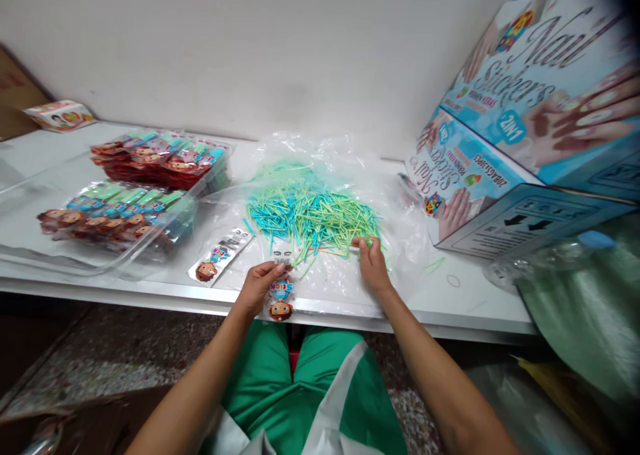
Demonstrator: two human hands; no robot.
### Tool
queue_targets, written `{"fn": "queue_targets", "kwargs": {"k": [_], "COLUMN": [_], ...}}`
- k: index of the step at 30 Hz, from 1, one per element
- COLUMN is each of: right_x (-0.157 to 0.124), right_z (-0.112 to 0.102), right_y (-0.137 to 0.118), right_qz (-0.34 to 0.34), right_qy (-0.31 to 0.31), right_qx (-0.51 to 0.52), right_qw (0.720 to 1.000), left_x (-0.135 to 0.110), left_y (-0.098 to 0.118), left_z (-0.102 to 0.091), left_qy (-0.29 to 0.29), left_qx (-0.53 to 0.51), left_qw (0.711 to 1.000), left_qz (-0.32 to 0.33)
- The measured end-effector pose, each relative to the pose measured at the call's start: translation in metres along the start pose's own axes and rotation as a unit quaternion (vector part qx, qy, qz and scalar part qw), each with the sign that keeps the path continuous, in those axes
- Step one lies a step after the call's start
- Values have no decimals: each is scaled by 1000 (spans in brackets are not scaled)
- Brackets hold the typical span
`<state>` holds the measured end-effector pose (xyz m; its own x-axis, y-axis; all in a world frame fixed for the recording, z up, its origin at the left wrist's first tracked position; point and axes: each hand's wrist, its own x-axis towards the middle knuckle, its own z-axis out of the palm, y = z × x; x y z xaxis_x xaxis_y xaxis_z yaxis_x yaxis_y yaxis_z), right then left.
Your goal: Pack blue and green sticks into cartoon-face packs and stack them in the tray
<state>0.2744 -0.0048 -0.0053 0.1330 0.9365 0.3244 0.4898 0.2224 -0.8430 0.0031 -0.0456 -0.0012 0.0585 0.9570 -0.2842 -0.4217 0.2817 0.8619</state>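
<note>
My left hand [262,283] pinches a small printed sachet [281,295] by its side, over the table's front edge. The sachet shows a cartoon head at its lower end. Beside the pile of thin blue and green sticks [315,211], my right hand [372,261] is closed at its right front edge. Its fingertips are pressed together; what they hold, if anything, is too small to make out. The sticks lie on a clear plastic bag [345,291]. A second sachet [218,260] lies flat on the table, left of my left hand.
A clear plastic tray [145,241] at left holds stacks of filled sachets [160,158]. Nail Stickers boxes [500,155] stand stacked at right, with a clear bottle [515,268] in front. A rubber band [453,281] lies nearby. A small box [60,115] sits far left.
</note>
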Motion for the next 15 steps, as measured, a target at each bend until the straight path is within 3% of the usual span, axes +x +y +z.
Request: {"fn": "queue_targets", "kwargs": {"k": [8,15], "right_x": [-13,-14], "right_z": [1,-2], "right_y": [4,-6], "right_qz": [7,1], "right_qy": [-13,-42], "right_qx": [-3,-3], "right_qw": [1000,999], "left_x": [-5,-19], "left_y": [6,24], "left_z": [4,17], "left_qy": [6,-60], "left_qx": [-11,-5], "left_qw": [1000,998], "left_qz": [3,14]}}
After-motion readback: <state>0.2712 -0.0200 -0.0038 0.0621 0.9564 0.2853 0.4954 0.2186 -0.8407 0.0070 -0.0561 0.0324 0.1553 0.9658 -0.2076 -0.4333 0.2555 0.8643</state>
